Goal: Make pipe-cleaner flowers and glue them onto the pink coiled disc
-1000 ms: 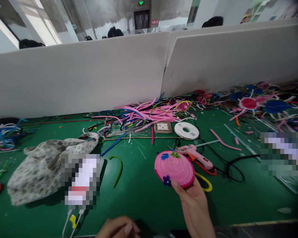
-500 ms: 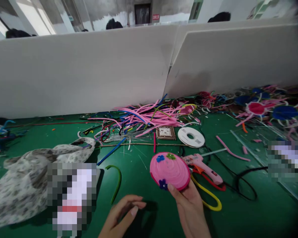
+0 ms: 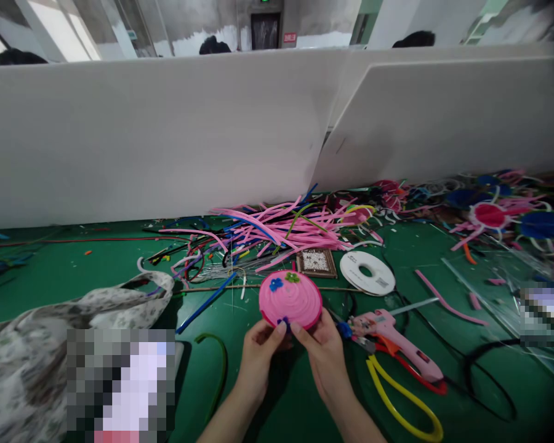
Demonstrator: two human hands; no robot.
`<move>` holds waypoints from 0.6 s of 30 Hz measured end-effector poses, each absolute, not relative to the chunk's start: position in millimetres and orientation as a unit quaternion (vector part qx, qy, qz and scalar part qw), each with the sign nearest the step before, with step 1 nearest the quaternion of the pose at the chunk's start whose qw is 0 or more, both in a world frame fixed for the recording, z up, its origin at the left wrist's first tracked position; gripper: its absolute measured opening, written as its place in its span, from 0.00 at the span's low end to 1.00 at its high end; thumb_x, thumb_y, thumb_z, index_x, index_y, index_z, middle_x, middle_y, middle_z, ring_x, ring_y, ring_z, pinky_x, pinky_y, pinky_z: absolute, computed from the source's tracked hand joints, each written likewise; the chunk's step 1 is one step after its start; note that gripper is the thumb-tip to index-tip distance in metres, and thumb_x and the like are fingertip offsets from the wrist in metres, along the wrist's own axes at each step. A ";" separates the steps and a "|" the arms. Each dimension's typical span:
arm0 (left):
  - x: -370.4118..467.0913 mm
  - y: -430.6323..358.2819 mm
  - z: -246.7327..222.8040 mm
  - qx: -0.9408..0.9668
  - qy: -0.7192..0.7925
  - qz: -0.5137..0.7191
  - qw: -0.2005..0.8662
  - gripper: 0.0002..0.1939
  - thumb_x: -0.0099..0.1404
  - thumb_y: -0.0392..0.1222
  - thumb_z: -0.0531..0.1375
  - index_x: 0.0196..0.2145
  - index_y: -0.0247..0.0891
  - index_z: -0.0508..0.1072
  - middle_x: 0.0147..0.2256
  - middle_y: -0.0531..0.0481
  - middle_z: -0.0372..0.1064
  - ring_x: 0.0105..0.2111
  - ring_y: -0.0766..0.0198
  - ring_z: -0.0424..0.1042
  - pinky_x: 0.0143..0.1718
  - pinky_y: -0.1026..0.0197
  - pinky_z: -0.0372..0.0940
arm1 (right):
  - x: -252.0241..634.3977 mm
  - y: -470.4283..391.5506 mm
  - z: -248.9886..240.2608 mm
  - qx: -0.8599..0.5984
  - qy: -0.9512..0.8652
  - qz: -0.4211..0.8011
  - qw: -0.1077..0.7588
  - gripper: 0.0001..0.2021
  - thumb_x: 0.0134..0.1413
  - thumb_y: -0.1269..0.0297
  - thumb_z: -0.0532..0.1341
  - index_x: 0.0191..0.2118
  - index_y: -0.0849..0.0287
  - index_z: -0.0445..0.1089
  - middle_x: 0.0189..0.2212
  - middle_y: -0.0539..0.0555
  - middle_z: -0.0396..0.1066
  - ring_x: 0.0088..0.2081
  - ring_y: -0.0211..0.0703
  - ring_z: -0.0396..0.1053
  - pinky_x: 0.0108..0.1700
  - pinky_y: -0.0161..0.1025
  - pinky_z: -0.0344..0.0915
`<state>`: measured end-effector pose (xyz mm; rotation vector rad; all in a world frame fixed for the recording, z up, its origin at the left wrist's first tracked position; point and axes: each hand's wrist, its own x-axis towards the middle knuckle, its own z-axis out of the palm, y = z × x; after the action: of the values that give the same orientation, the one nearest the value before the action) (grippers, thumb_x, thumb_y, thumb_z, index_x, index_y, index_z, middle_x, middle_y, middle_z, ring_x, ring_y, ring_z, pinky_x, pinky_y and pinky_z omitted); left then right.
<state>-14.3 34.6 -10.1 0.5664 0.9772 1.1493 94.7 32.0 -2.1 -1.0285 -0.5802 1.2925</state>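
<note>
Both hands hold a round pink disc [image 3: 292, 304], coiled in rings, with a darker pink rim. On its face are a blue flower [image 3: 276, 284], a green flower [image 3: 292, 278] and a dark blue flower at the near edge, partly covered by my thumbs. My left hand [image 3: 261, 349] is closed on the lower left edge, thumb on top. My right hand [image 3: 321, 344] grips the lower right edge the same way. The fingers beneath the disc are hidden. To the right of my right hand lies a pink glue gun [image 3: 399, 338].
Pink pipe cleaners [image 3: 277, 224] are heaped below the white partition [image 3: 157, 135]. A white spool [image 3: 351, 271] stands beside a small framed tray [image 3: 330, 267] of white bits. Yellow-handled pliers [image 3: 399, 400] lie at right, a floral cloth [image 3: 32, 344] at left, with a green pipe cleaner [image 3: 224, 369] nearer.
My left hand has come up from the table and taken hold of the disc's left edge. The disc has shifted left and is held more centrally.
</note>
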 end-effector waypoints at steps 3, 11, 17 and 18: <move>-15.9 37.5 -17.4 0.263 0.443 0.516 0.685 0.14 0.51 0.47 0.69 0.32 0.35 0.79 0.30 0.48 0.75 0.28 0.66 0.70 0.31 0.66 0.67 | 96.1 36.2 -11.8 -0.457 -0.256 0.572 0.631 0.22 0.39 0.68 0.71 0.44 0.56 0.68 0.42 0.54 0.75 0.42 0.43 0.72 0.47 0.40 0.67; -18.6 37.8 -22.4 0.309 0.440 0.513 0.669 0.10 0.50 0.43 0.69 0.28 0.34 0.80 0.24 0.50 0.75 0.24 0.67 0.68 0.28 0.66 0.65 | 101.5 35.2 -15.8 -0.474 -0.249 0.567 0.626 0.25 0.36 0.69 0.73 0.44 0.55 0.68 0.38 0.53 0.76 0.39 0.41 0.73 0.43 0.37 0.68; -19.3 36.7 -20.7 0.324 0.429 0.515 0.667 0.11 0.49 0.42 0.70 0.31 0.34 0.80 0.28 0.48 0.77 0.28 0.64 0.71 0.31 0.66 0.65 | 104.5 32.6 -17.5 -0.476 -0.247 0.562 0.630 0.25 0.35 0.69 0.73 0.44 0.56 0.68 0.35 0.52 0.77 0.36 0.40 0.74 0.40 0.35 0.69; -19.7 36.1 -20.5 0.322 0.427 0.517 0.668 0.13 0.49 0.42 0.70 0.32 0.35 0.79 0.30 0.48 0.77 0.29 0.64 0.71 0.31 0.65 0.66 | 104.4 32.1 -17.3 -0.475 -0.246 0.563 0.630 0.26 0.35 0.69 0.73 0.44 0.56 0.68 0.35 0.52 0.77 0.35 0.40 0.74 0.40 0.35 0.69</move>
<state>-19.7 36.1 -20.5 0.7273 0.9632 1.1661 104.4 32.1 -17.3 -1.0886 -0.5638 1.2890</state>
